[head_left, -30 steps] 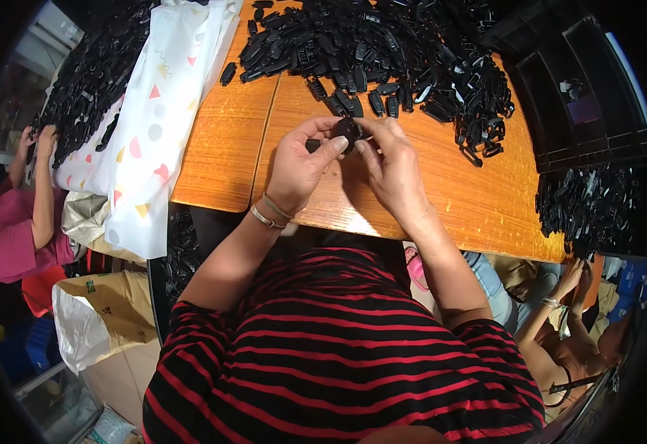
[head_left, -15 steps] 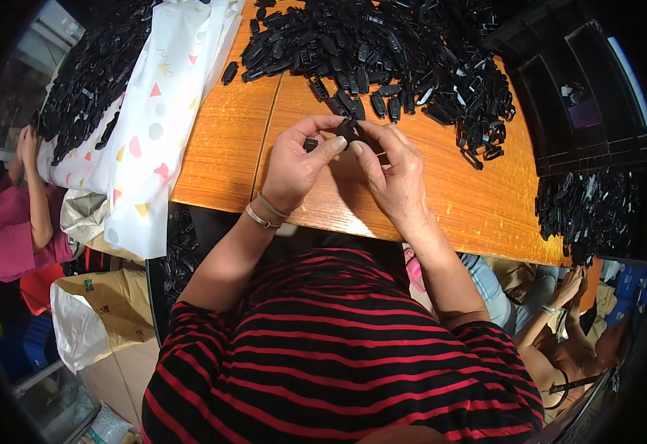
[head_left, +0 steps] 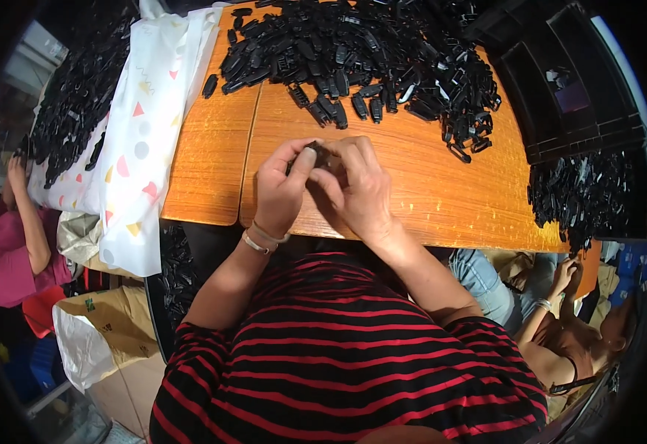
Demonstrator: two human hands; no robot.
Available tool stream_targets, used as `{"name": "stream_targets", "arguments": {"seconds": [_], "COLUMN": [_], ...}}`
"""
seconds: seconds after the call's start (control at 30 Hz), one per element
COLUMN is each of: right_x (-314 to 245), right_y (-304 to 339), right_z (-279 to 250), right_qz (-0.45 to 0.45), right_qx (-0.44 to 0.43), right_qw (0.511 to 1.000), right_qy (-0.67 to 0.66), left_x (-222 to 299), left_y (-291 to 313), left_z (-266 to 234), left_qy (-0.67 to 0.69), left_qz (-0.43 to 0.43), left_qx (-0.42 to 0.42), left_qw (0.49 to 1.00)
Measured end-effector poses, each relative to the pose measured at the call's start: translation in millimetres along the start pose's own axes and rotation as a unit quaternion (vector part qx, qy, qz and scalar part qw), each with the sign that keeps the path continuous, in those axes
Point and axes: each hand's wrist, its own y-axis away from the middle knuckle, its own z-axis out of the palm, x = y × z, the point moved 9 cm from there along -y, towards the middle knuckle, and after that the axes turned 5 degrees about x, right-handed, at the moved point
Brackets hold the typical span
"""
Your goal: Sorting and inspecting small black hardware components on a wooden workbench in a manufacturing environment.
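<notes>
Holding a small black piece (head_left: 320, 155) in the air above the bench (head_left: 427, 174), inward from the front edge and to the right of the seam, well short of the far edge. Pinching it between thumb and fingers of the left hand (head_left: 280, 186), with a closed grip. Meeting it from the other side with the bent fingers of the right hand (head_left: 364, 186); cannot tell a firm pinch from a light touch there, with the fingertips mostly out of sight.

For good handling, steady the piece in the left grip and work with light fingertip pressure from the right. Best to shift the thumbs slightly aside, to bring the covered edges into view before any pressing. Press evenly rather than on one end, to avoid skewing the part. Probably smooth and hard, judging by the sheen of the large heap (head_left: 316, 48) along the far edge, so apt to slip. Better to work low and farther in from the front edge, to catch a drop on bare wood, apart from the large heap and from the smaller heap (head_left: 582, 194) by the near right corner.
</notes>
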Motion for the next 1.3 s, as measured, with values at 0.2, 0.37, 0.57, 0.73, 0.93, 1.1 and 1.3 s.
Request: {"name": "stream_targets", "arguments": {"seconds": [0.2,0.37,0.57,0.73,0.93,1.1,1.3], "right_x": [-1,-5,9,118,201,207,149], "right_y": [17,20,16,-1,-14,-12,-6], "right_z": [24,37,4,-130,-173,-141,-90], "right_qz": [0.064,0.111,-0.050,0.058,0.130,0.141,0.095], "right_qx": [-0.057,-0.110,-0.156,0.069,0.077,0.064,0.021], "right_qw": [0.993,0.980,0.983,0.963,0.886,0.926,0.961], "right_qy": [-0.084,-0.125,-0.080,0.254,0.439,0.345,0.261], "left_x": [5,16,52,44,45,55,69], "left_y": [13,27,72,113,124,94,24], "left_z": [5,-16,-71,-183,-194,-127,-62], "left_qy": [0.027,-0.032,-0.234,-0.648,-0.706,-0.514,-0.493], "left_qz": [-0.051,-0.071,-0.073,-0.037,0.069,-0.022,0.146], "left_qx": [-0.040,-0.026,-0.112,-0.003,0.047,-0.108,-0.053], "left_qw": [0.997,0.997,0.963,0.761,0.703,0.850,0.856]}}
